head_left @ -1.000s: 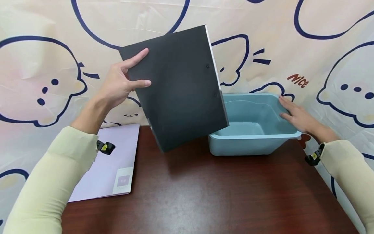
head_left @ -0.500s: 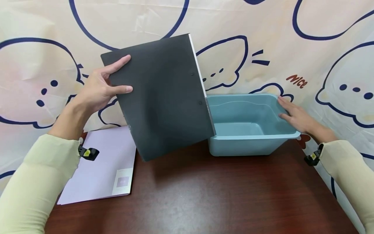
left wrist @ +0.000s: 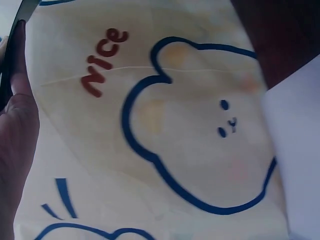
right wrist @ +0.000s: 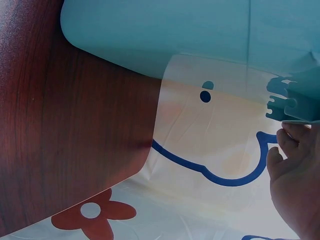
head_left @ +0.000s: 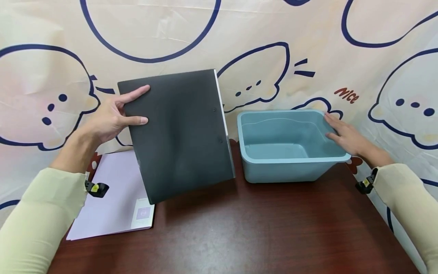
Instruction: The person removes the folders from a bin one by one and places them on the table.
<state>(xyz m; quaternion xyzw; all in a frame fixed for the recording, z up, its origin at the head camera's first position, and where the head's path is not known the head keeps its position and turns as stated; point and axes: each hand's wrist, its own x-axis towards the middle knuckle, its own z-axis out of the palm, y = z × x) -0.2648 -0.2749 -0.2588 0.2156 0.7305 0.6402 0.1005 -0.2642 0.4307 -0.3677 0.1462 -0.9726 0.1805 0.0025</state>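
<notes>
My left hand (head_left: 107, 118) pinches a flat black file folder (head_left: 178, 137) by its left edge, with thumb and a finger spread on the near face. The folder hangs tilted above the table, two small rivets near its right edge and a white strip showing there. In the left wrist view only the edge of that hand (left wrist: 17, 120) appears. On the right, my right hand (head_left: 349, 137) grips the right rim of a blue plastic bin (head_left: 280, 173). In the right wrist view its fingers (right wrist: 290, 142) curl under the rim.
A lilac folder (head_left: 113, 198) with a pale label lies at the table's left, partly behind the black folder. The dark wooden table (head_left: 246, 228) runs along the front. A cloth (head_left: 164, 30) with cartoon outlines hangs behind and at the right side.
My left hand has brought the black folder left and down, away from the bin, so the bin's left side now shows. The right hand stays on the rim.
</notes>
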